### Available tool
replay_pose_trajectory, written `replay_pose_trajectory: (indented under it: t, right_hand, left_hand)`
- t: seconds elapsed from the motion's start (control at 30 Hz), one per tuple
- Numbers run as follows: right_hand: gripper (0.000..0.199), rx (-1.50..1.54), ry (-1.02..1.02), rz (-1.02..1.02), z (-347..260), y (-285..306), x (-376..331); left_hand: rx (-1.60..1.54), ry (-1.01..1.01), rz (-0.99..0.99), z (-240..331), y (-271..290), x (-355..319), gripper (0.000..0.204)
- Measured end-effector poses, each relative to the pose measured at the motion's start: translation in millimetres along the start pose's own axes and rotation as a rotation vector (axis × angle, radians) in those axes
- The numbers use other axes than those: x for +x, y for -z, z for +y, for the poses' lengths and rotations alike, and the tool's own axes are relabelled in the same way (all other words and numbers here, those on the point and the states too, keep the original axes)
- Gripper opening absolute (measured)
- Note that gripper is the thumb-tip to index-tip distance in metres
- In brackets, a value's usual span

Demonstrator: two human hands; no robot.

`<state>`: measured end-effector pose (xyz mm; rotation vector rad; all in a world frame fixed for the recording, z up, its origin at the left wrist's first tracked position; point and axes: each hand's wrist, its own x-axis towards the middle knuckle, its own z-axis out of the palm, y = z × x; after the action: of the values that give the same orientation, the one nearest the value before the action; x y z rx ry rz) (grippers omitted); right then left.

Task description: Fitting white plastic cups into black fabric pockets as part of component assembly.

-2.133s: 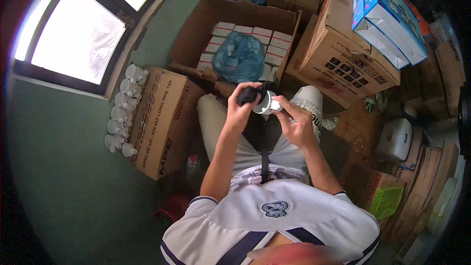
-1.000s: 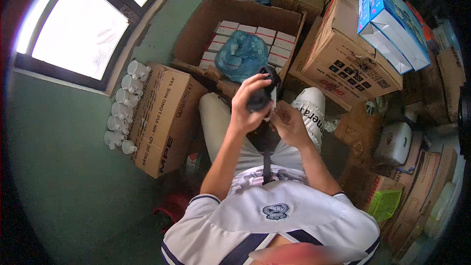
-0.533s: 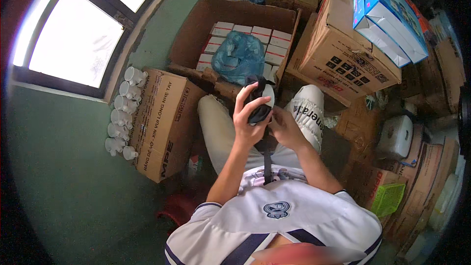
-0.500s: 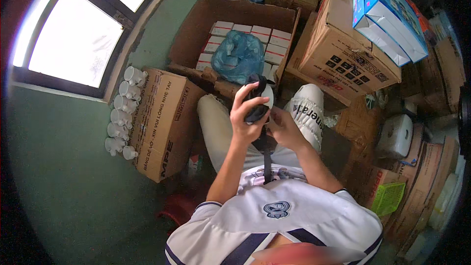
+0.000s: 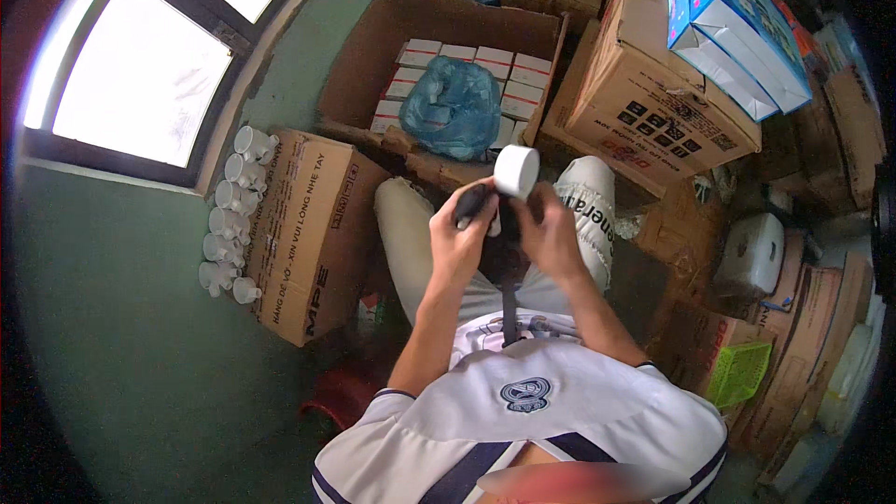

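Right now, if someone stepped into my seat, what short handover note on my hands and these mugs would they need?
Left hand: closed around a dark, blurry object, raised in front of the chest above the lap; what it is cannot be told.
Right hand: holds a white ceramic mug, its round end facing the camera.
Nearby: an open cardboard box with rows of small white cartons and a blue plastic bag on top, straight ahead.
Done: a cluster of white mugs stands by the wall under the window, beside a closed brown carton.
Left: the mug in hand is not yet set down; the cartons in the open box remain.
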<state>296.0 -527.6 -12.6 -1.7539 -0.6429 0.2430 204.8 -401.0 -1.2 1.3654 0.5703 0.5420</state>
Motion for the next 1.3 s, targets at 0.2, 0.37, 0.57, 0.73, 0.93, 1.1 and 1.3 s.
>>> replay_pose_trajectory:
  t: [0.2,0.37,0.57,0.73,0.93,1.1,1.3]
  right_hand:
    - [0.027,-0.166,-0.087,-0.308,32.8,13.8,19.7]
    - [0.018,0.620,-0.544,-0.531,9.8,-9.6,-11.7]
    - [0.015,0.620,-0.601,-0.548,26.3,-1.5,-31.6]
    - [0.029,0.699,-0.369,-0.661,13.3,0.5,-42.9]
    - [0.048,0.807,-0.564,-0.518,80.6,-27.2,-26.7]
    - [0.031,0.248,-0.161,-0.525,79.5,-41.1,-33.9]
    - [0.037,-0.204,0.288,-0.488,55.4,-67.6,-39.3]
  left_hand:
    - [0.246,-0.494,0.056,20.9,16.7,-5.9,0.033]
    - [0.484,-0.647,-0.024,7.2,17.5,31.4,0.033]
    - [0.235,-0.238,0.101,-13.2,20.7,57.0,0.021]
    - [0.075,-0.084,0.285,-74.7,53.1,63.3,0.024]
    - [-0.062,0.146,0.080,-117.6,13.6,-19.5,0.063]
    - [0.665,-0.275,0.304,-76.6,49.1,-44.3,0.074]
    - [0.457,-0.253,0.126,-30.0,86.7,-56.8,0.073]
